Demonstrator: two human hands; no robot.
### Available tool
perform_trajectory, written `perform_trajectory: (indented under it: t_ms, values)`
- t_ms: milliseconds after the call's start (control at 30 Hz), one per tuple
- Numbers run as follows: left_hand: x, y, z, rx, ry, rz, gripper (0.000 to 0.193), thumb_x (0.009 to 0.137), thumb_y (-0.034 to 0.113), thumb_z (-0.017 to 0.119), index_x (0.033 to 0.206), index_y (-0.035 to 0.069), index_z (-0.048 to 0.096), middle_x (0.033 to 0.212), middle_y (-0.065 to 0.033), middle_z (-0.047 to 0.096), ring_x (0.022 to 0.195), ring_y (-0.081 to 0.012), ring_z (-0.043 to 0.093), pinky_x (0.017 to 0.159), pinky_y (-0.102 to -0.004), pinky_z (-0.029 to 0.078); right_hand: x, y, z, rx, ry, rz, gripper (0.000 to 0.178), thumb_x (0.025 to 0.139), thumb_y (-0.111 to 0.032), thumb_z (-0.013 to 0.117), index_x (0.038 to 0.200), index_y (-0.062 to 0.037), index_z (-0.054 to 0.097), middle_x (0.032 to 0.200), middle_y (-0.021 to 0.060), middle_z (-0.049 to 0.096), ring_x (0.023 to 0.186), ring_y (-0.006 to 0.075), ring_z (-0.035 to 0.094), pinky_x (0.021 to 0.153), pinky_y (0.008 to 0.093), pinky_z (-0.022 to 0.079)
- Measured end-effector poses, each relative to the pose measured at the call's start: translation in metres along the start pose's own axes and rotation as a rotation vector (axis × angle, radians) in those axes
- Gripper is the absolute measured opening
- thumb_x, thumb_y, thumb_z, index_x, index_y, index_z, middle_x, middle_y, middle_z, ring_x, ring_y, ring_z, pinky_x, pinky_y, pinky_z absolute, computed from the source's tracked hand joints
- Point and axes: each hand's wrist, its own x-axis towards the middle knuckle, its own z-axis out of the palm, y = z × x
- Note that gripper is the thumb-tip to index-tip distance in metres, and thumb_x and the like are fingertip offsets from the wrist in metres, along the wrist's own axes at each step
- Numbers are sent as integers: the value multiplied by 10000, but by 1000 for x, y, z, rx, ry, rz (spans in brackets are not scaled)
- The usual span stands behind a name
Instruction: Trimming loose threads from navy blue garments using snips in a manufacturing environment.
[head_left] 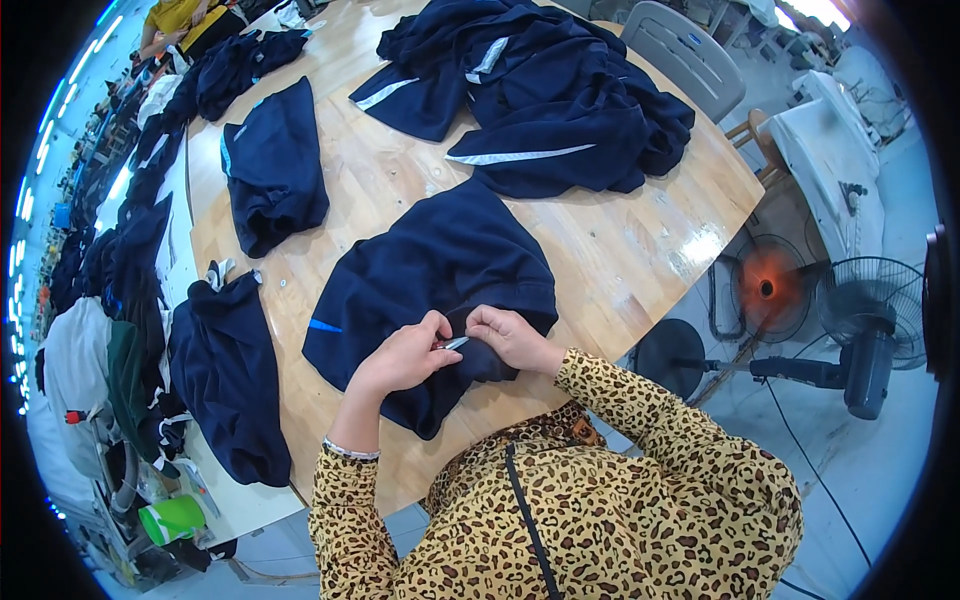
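Note:
A navy blue garment (430, 265) with a small bright blue patch at its left lies spread on the wooden table before me. Both my hands work at its near part. My left hand (398, 358) is closed around small thread snips (456, 343), whose silver blades point toward my other hand; a bit of red shows by the fingers. My right hand (512, 340) pinches the garment's cloth just beyond the blade tips. Whether a thread is also between those fingers is too small to tell.
Navy garments with white strips form a large pile (560, 100) at the far right of the table (640, 270). More folded navy pieces (275, 165) lie leftward. Past the right edge are a grey chair (685, 55) and a black fan (870, 320). Another person (185, 25) is at the far left.

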Motion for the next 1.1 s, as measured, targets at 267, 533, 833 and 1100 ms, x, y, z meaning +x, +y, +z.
perform_trajectory:
  t_ms: [267, 533, 833, 1100]
  values:
    - [1, 1, -1, -8, -24, 10, 315, 836, 214, 654, 978, -1, 473, 787, -187, 629, 730, -308, 624, 655, -357, 465, 1, -1, 1, 20, -21, -7, 111, 930, -120, 514, 913, -11, 523, 797, 87, 589, 736, 168, 555, 692, 274, 442]
    - [-3, 1, -1, -39, -29, -9, 308, 834, 192, 661, 974, -6, 471, 740, -164, 616, 655, -250, 606, 624, -331, 463, 1, -3, 1, -3, -27, 10, 107, 928, -116, 516, 907, -11, 518, 794, 81, 586, 738, 157, 552, 692, 271, 442]
    - [-16, -15, 15, -335, 191, -12, 358, 820, 162, 687, 1067, -21, 503, 773, -67, 599, 684, -123, 542, 629, -264, 450, -1, -2, 1, 87, 18, 43, 108, 935, -104, 499, 906, -3, 521, 816, 65, 602, 771, 133, 562, 725, 262, 452]
    - [-36, -32, 42, -624, 601, -17, 214, 840, 107, 657, 1003, -26, 619, 730, 30, 501, 651, -39, 423, 586, -186, 381, -56, -67, -63, -20, -301, 75, 208, 957, -165, 467, 945, 11, 577, 951, 99, 618, 938, 201, 587, 849, 314, 454]
